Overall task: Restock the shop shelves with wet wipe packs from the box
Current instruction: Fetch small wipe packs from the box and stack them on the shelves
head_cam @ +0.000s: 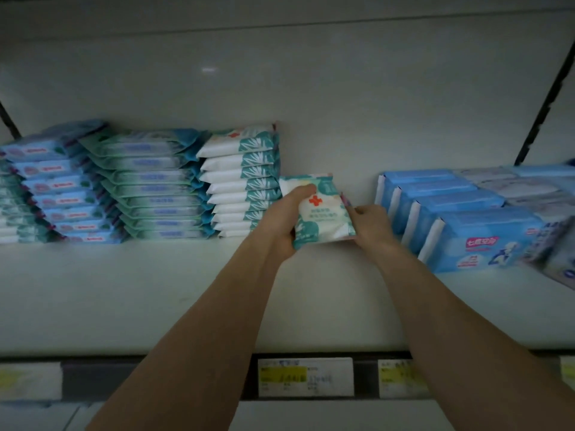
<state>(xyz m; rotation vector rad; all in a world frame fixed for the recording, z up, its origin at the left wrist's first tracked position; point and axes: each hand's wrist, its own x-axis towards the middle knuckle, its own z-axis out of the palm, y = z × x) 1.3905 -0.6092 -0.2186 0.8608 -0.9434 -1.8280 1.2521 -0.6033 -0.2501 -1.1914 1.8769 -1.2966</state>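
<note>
A white and teal wet wipe pack point(320, 213) with a red cross is held between both hands just above the white shelf point(155, 290). My left hand point(283, 219) grips its left side, thumb over the top face. My right hand point(371, 227) pinches its right edge. The pack sits tilted in the gap right of a tall stack of matching white and teal packs point(241, 181). The box is out of view.
Two more stacks of blue and green wipe packs point(146, 185) fill the left of the shelf. Blue packs point(466, 219) stand in a row at the right. Price labels point(306, 377) line the shelf's front rail. A white back panel rises behind.
</note>
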